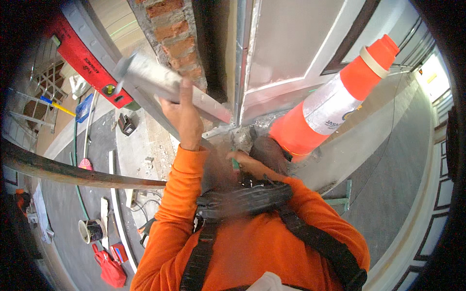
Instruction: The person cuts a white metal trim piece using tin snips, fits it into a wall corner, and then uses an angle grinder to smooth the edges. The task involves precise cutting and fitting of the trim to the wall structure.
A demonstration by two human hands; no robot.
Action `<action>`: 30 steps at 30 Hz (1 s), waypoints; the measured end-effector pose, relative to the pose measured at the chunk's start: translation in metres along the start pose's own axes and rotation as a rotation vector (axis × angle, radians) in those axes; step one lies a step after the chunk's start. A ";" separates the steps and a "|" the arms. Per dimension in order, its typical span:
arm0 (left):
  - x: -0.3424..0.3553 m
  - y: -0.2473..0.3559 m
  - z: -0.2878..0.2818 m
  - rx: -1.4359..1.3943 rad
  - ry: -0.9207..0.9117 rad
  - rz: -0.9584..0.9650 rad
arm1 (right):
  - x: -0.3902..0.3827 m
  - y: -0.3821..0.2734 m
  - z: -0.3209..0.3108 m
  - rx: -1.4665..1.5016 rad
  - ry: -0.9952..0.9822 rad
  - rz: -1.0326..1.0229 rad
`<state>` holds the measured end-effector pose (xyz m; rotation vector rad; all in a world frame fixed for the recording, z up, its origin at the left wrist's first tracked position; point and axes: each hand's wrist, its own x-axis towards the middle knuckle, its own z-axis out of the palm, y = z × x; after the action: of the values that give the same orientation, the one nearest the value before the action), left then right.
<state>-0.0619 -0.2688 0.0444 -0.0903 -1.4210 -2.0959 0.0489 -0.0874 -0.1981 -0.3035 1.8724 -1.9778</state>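
My left hand (184, 116) is closed around a short pale metal channel (154, 77), thumb on its upper face. The channel slants down to the right, and its far end reaches the foot of an upright metal profile (240, 72). Left of it, a red spirit level (90, 70) lies along a long grey metal profile (99, 34), which passes behind my left hand. Low in front of my waist, my right hand (247, 164) is closed on a green-handled tool (235, 161). Its working end is blurred, so its kind is unclear.
An orange traffic cone (291, 128) with a silver band stands close on the right. A brick wall edge (172, 34) rises ahead. At left are a curved brown bar (82, 172), a bucket (91, 231), a red bag (110, 269) and a ladder (34, 114).
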 end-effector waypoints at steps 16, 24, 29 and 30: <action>-0.003 0.062 0.026 -0.329 0.202 0.364 | -0.019 -0.216 -0.003 -0.854 0.602 -0.289; -0.022 0.078 0.043 -0.436 0.135 0.523 | -0.023 -0.241 -0.001 -1.086 0.608 -0.228; -0.024 0.078 0.036 -0.415 0.138 0.554 | -0.027 -0.244 -0.005 -1.108 0.558 -0.326; -0.026 0.080 0.039 -0.430 0.146 0.544 | -0.026 -0.245 -0.006 -1.108 0.558 -0.334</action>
<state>-0.0105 -0.2440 0.1169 -0.4342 -0.7312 -1.8578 0.0361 -0.0651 0.0466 -0.3915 3.3378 -0.9966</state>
